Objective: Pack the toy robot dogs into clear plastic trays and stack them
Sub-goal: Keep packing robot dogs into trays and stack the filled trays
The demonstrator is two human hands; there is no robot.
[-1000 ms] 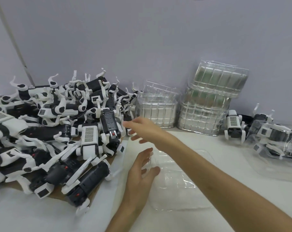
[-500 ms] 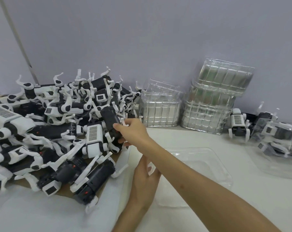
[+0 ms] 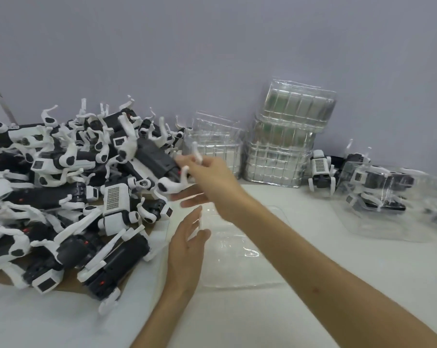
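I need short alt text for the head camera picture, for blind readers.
The right hand grips a black toy robot dog at the edge of a big pile of them. The open left hand is beside an empty clear tray.

black-and-white toy robot dogs point(image 3: 69, 194) with dotted grilles point(image 3: 113, 197), clear tray point(image 3: 237, 259), silvery gridded tray stacks point(image 3: 275, 162), white table point(image 3: 363, 262).
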